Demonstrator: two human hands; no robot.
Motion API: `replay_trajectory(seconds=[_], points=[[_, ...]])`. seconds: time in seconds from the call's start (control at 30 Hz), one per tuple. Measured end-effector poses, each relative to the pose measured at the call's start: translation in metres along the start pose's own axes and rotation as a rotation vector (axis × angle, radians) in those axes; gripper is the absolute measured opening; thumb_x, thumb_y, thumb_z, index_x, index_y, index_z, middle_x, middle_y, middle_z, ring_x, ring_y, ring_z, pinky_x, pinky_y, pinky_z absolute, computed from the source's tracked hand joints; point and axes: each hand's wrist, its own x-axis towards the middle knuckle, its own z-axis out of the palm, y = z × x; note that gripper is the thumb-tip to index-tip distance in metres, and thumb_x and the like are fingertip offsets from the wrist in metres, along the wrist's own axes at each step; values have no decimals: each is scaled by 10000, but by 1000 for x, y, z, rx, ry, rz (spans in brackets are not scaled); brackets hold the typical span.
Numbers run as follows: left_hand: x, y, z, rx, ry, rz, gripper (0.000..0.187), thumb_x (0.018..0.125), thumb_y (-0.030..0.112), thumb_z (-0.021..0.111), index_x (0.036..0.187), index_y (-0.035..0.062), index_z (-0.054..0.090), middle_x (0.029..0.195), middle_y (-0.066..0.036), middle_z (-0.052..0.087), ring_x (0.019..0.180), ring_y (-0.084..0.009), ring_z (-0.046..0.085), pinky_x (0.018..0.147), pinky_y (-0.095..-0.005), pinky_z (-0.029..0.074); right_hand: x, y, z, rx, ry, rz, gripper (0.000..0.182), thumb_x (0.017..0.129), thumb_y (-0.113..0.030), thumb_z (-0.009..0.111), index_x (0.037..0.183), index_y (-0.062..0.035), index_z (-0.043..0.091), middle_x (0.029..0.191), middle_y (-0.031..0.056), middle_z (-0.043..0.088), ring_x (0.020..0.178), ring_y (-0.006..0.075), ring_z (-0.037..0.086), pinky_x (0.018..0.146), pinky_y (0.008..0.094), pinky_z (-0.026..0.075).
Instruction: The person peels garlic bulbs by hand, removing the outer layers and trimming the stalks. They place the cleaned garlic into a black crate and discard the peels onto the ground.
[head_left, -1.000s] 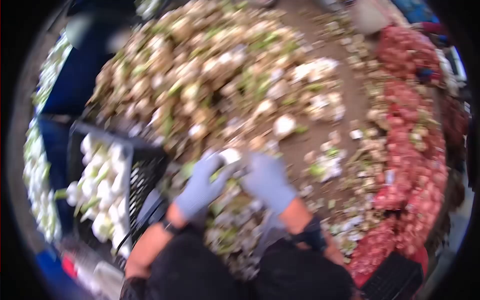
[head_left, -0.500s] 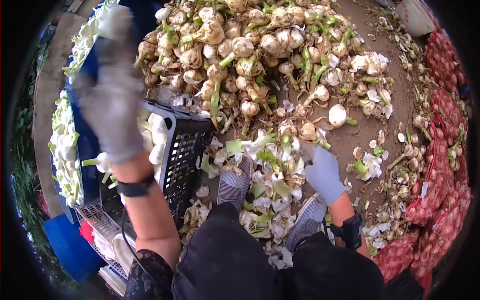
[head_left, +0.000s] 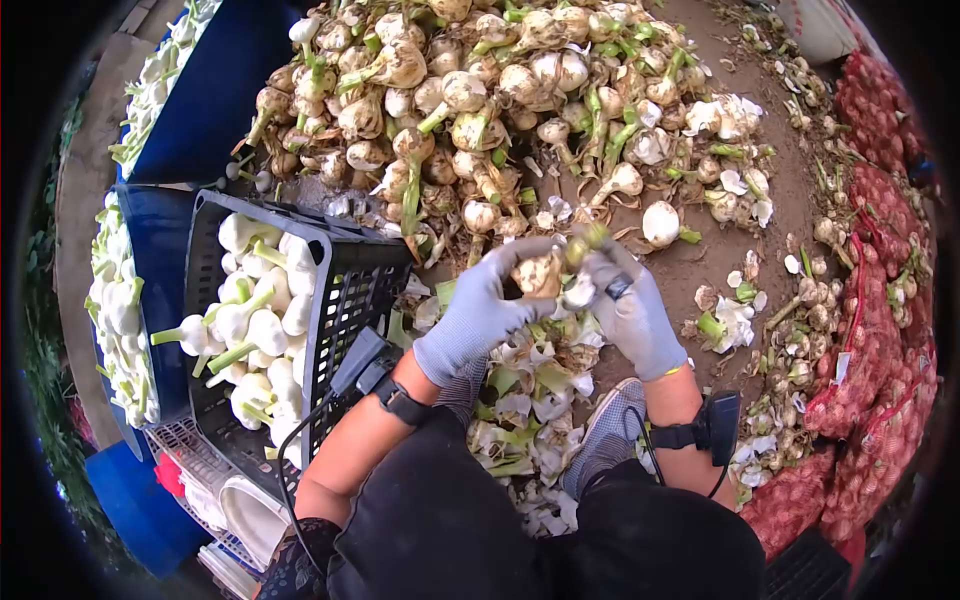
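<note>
Above the ground, between my knees and the pile, my left hand [head_left: 480, 305], in a grey glove, curls its fingers round a brownish garlic bulb [head_left: 537, 277]. Close against it is my right hand [head_left: 632, 305], also gloved, with a dark band on one finger. Its fingertips are closed at the bulb's green stem end [head_left: 588, 243], blurred by motion. A whitish piece [head_left: 578, 292] shows between the two hands. Loose peels [head_left: 540, 390] lie below them around my shoes. Straight ahead rises a large heap of unpeeled garlic [head_left: 480, 100] with stems.
A black crate [head_left: 345, 290] of clean white garlic stands at my left. Beyond it are blue containers [head_left: 165, 290] topped with more white garlic. Red mesh sacks [head_left: 880, 400] line the right side. A single white bulb [head_left: 660, 224] lies on the ground ahead.
My left hand has come from the upper left, near the blue containers, down to the middle. My right hand has risen from the peels. Both now meet at a garlic bulb.
</note>
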Motion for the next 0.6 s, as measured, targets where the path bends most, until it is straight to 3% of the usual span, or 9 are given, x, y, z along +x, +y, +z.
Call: replay_trajectory(seconds=[0.03, 0.1, 0.13, 0.17, 0.23, 0.37, 0.43, 0.6], points=[[0, 6, 1, 34, 76, -24, 686, 735, 79, 816, 1348, 29, 513, 1307, -131, 574, 1246, -218, 520, 1084, -317, 365, -5, -3, -1, 1, 2, 0, 302, 950, -6, 495, 1235, -25, 592, 1009, 112, 655, 835, 93, 615, 693, 244, 532], [0, 18, 4, 71, 141, -51, 670, 728, 89, 825, 1329, 32, 535, 1271, -126, 600, 1208, -217, 552, 1064, -315, 385, -14, -4, -7, -393, -21, 96, 253, 953, -19, 495, 1180, 22, 599, 1047, 106, 644, 757, 97, 613, 585, 257, 523], [-1, 21, 6, 191, 87, 16, 654, 722, 93, 834, 1309, 30, 553, 1241, -111, 616, 1173, -199, 568, 1034, -312, 408, -11, 4, -8, -159, -99, 207, 216, 965, -65, 513, 1136, 21, 614, 924, 105, 664, 602, 102, 589, 490, 255, 480], [-2, 25, 9, 307, 33, 83, 638, 715, 97, 843, 1289, 29, 571, 1211, -97, 632, 1137, -181, 584, 1004, -308, 431, -15, 12, -3, -365, 1, 74, 207, 975, -138, 535, 1070, 18, 634, 770, 95, 660, 485, 116, 551, 428, 248, 425], [-2, 30, 11, 326, 47, 61, 625, 697, 93, 854, 1259, 16, 591, 1176, -73, 644, 1101, -144, 589, 962, -298, 456, -16, -11, 4, -355, 22, 300, 254, 979, -198, 550, 1037, 31, 644, 682, 63, 641, 509, 97, 560, 461, 234, 430], [-7, 23, 9, 137, 51, -48, 640, 705, 41, 833, 1285, 3, 566, 1228, -60, 624, 1101, -130, 583, 968, -285, 456, -21, -14, 8, -403, -18, 281, 302, 987, -231, 550, 1026, 54, 645, 685, 58, 636, 519, 95, 562, 485, 236, 441], [-6, 18, 8, -205, 22, -50, 653, 727, -5, 803, 1320, -10, 529, 1278, -68, 599, 1107, -135, 581, 969, -278, 461, -25, -14, 7, -351, -80, 251, 313, 989, -232, 558, 1042, 66, 642, 698, 44, 632, 532, 82, 558, 507, 236, 452], [-9, 20, 1, -544, -90, -269, 671, 725, -64, 777, 1337, 4, 509, 1312, -86, 581, 1107, -148, 601, 952, -298, 503, -41, -25, 14, -302, -84, 249, 297, 991, -192, 549, 1049, 86, 638, 729, 25, 628, 577, 71, 559, 542, 232, 463]])
